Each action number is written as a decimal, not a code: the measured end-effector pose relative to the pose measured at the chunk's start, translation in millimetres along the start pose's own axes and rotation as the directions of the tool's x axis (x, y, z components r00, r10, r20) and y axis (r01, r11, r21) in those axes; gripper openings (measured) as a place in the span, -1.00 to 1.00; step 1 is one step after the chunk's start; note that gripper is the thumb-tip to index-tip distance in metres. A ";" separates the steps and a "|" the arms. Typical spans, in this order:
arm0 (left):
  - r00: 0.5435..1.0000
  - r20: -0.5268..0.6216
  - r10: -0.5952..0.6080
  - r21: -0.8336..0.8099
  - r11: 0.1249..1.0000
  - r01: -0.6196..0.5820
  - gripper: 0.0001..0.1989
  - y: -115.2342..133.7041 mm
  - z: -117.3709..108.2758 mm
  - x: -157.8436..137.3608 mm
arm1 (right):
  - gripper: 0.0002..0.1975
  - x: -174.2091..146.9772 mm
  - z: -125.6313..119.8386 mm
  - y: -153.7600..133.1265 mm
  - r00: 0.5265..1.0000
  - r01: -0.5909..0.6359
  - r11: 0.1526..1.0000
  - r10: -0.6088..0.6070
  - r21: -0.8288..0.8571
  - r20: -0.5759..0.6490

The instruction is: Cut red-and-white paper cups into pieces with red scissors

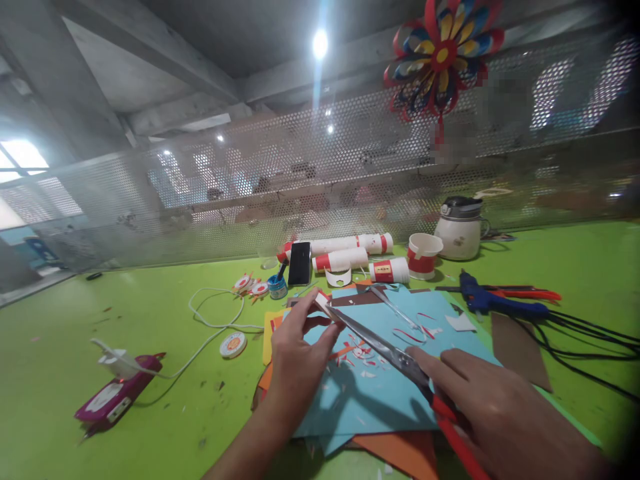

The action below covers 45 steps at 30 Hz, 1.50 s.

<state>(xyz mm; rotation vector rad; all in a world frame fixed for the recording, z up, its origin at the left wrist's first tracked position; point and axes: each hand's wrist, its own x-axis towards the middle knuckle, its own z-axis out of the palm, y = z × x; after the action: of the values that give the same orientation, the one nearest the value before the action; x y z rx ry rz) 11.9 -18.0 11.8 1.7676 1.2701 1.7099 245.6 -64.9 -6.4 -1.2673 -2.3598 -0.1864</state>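
Note:
My left hand (300,347) pinches a small white piece of paper or card (324,304) between thumb and fingers. In my right hand (493,403) is a pair of scissors (395,353) with red handles, its long metal blades pointing up and left. The blade tips meet the edge of the white piece beside my left thumb. Beneath both hands lies light blue paper (350,407), strewn with red and white paper scraps (363,350). How far the blades are apart is hard to see.
A blue glue gun (500,303) with black cables lies right. Behind the paper are a phone (300,263), white-and-red paper cups (390,270), a blue paint jar (277,287) and a white jug (459,233). A purple power strip (120,390) with a white cable sits left.

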 end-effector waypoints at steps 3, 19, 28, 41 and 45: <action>1.000 -0.002 0.008 0.014 1.000 -0.007 -0.52 0.7 -0.3 0.2 | -0.57 0.3 -0.9 -1.0 1.000 -0.002 1.000 0.002 0.003 -0.008; 0.998 -0.018 0.064 0.022 0.998 -0.064 -0.54 -0.5 -1.3 3.0 | -0.49 1.1 1.2 2.6 0.997 -0.058 0.995 0.053 0.083 0.057; 0.986 -0.038 0.160 0.123 0.980 -0.154 -0.51 -7.4 -1.8 1.6 | -0.55 4.6 -1.5 -2.7 1.000 -0.006 1.000 0.007 0.021 -0.022; 0.999 0.011 0.041 0.042 0.998 -0.042 -0.54 -1.8 -0.2 1.3 | -0.56 4.9 -4.0 -4.9 1.000 0.014 1.000 -0.013 -0.009 0.011; 0.999 0.044 0.027 0.004 1.000 -0.027 -0.53 -1.8 -0.7 1.9 | -0.55 3.4 -3.6 -2.5 0.997 -0.032 0.999 0.032 -0.004 0.065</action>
<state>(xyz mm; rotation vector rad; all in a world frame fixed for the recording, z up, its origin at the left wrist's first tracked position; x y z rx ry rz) 10.4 -15.8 11.6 1.8226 1.2377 1.6749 243.1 -64.9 -1.5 -1.3311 -2.3928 -0.1407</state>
